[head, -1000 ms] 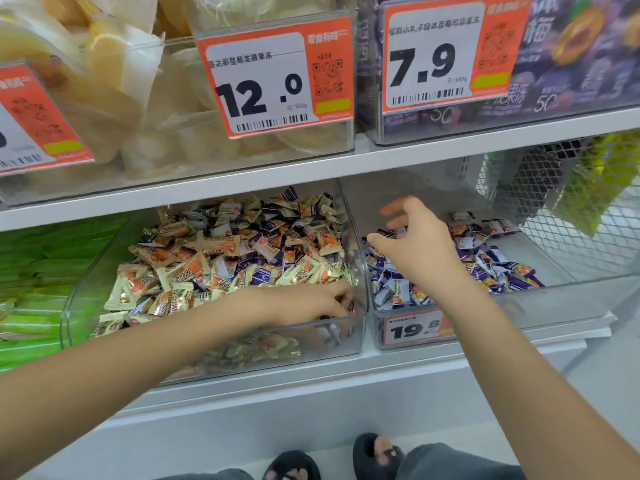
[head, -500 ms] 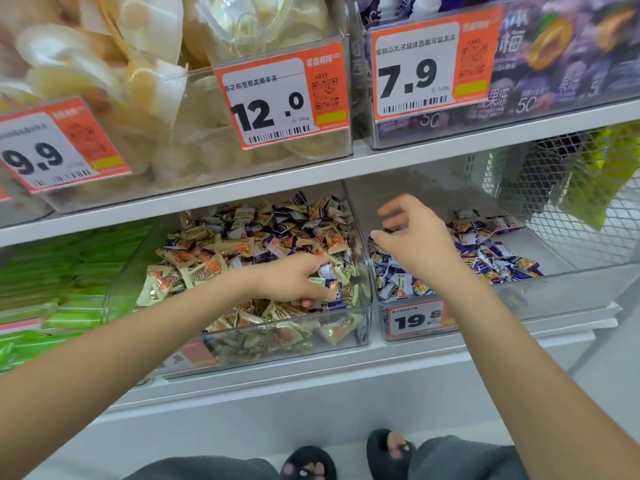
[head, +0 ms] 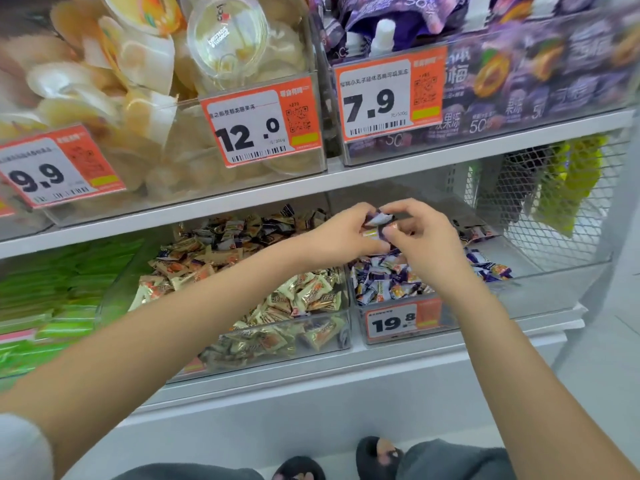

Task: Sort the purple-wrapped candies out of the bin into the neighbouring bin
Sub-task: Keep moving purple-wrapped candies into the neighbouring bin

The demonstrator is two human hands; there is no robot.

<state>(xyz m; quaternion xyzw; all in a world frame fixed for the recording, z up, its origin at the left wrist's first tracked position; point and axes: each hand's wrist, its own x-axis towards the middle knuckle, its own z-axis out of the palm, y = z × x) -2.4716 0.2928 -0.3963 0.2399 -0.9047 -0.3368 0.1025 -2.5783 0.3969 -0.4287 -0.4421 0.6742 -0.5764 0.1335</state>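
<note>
Both hands, left hand point(head: 341, 237) and right hand point(head: 420, 237), pinch purple candies point(head: 375, 221): light, crinkly, slippery; best gripped mid-body.

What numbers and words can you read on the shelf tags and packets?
"9.9" on the orange price tag at the upper left.
"12.0" on the price tag of the clear jelly-cup bin.
"7.9" on the price tag of the purple pouch bin.
"19.8" on the price tag of the right candy bin.
"50" on the purple pouches.
The small print, the QR codes and the candy wrappers are too small or blurred to read.
</note>
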